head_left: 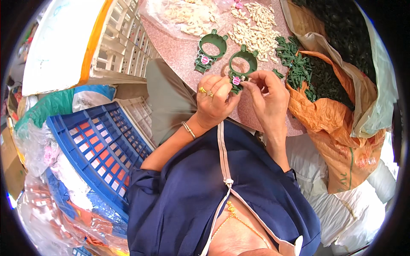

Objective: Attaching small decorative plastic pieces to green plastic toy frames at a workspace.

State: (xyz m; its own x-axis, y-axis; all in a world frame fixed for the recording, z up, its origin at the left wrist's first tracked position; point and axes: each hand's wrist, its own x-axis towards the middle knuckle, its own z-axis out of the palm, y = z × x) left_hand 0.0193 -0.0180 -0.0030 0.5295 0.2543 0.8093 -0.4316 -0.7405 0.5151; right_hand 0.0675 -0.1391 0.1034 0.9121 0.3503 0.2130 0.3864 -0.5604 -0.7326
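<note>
A dark green plastic ring-shaped part with a pink-and-white piece on its lower end lies between my hands. My left hand, with rings on its fingers, is closed around that lower end. Thumb and forefinger of my right hand pinch together at the part's right side; whatever small piece they may hold is too small to make out. Just up and left, a matching green ring part with its own pink piece rests on the speckled pink table.
Small cream pieces are heaped at the table's far side, beside a clear bag of similar pieces. Small green parts spill from an orange woven sack on the right. A blue crate and white crate stand left.
</note>
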